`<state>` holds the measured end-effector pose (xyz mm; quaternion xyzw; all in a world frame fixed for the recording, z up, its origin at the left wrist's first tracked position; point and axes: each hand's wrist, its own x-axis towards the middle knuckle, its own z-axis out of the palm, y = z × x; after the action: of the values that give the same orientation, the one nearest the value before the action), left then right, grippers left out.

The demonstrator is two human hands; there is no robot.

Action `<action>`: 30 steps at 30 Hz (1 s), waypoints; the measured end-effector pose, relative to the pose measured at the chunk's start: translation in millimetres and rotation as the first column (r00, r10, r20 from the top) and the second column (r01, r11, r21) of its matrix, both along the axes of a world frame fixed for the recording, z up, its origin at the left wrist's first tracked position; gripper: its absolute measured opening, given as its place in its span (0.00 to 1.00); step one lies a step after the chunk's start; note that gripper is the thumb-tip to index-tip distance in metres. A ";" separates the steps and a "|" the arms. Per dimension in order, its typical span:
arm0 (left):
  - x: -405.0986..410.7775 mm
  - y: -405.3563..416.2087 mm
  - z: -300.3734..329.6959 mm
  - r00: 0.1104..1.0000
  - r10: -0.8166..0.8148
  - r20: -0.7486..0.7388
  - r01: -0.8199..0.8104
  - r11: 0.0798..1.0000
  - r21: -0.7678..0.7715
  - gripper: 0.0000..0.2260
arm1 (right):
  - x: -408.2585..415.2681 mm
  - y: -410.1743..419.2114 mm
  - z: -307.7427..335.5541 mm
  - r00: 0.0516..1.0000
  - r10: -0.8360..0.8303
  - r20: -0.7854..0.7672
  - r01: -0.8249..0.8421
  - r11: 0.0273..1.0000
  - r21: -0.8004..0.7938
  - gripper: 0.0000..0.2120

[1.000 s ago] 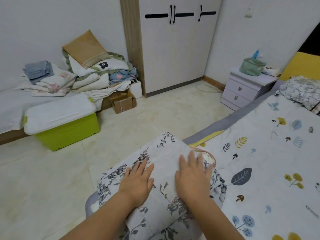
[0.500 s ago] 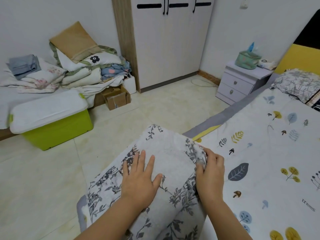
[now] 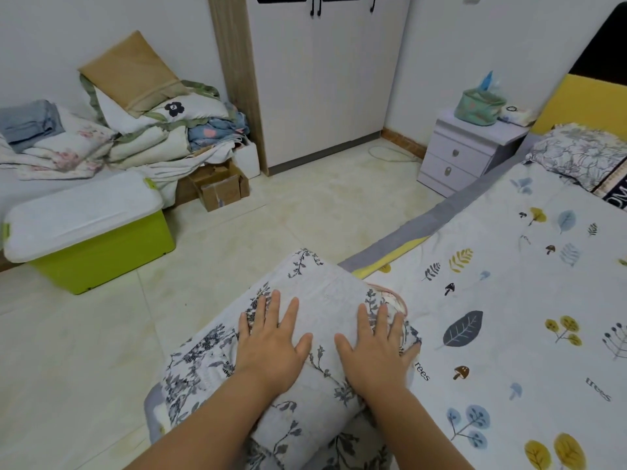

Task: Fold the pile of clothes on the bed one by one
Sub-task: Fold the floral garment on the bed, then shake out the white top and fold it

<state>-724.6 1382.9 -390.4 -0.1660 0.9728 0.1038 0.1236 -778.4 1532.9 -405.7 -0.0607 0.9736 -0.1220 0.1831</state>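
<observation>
A white garment with a dark floral print (image 3: 325, 300) lies folded at the near corner of the bed (image 3: 509, 300). Its left side hangs over the bed's edge. My left hand (image 3: 271, 340) lies flat on the garment's left half with fingers spread. My right hand (image 3: 373, 344) lies flat on its right half, fingers straight, beside a pink-edged bit of cloth that shows under the fold. Both hands press down on the fabric and grip nothing.
The bed sheet with leaf and mushroom prints stretches to the right, with a patterned pillow (image 3: 583, 154) at its head. A white nightstand (image 3: 461, 154) stands beyond. Across the tiled floor are a green bin with a white lid (image 3: 88, 232), a cardboard box (image 3: 220, 188) and heaped bedding (image 3: 135, 130).
Half a second ago my right hand pinched the garment's right edge; now it lies flat on top. My left hand has stayed flat on the left half.
</observation>
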 end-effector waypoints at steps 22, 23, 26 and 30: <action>25.5 4.9 100.3 0.954 -0.266 -0.136 0.277 0.958 0.068 0.10 | 64.6 17.5 109.9 0.959 0.245 -0.142 -0.270 0.943 -0.194 0.13; 28.4 7.1 109.2 0.950 -0.284 -0.133 0.295 0.953 0.069 0.10 | 70.2 19.5 116.7 0.961 0.243 -0.135 -0.266 0.945 -0.188 0.13; 39.6 14.9 134.6 0.928 -0.356 -0.113 0.365 0.928 0.072 0.10 | 89.6 27.1 138.8 0.961 0.239 -0.139 -0.261 0.951 -0.168 0.12; 56.7 32.7 170.2 0.870 -0.482 -0.100 0.489 0.870 0.058 0.10 | 120.1 44.8 172.8 0.961 0.221 -0.168 -0.241 0.964 -0.111 0.11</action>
<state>-667.8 1415.5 -220.3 0.0935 0.9825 0.1158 0.1124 -658.3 1577.7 -232.9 -0.1950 0.9610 -0.1580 0.1158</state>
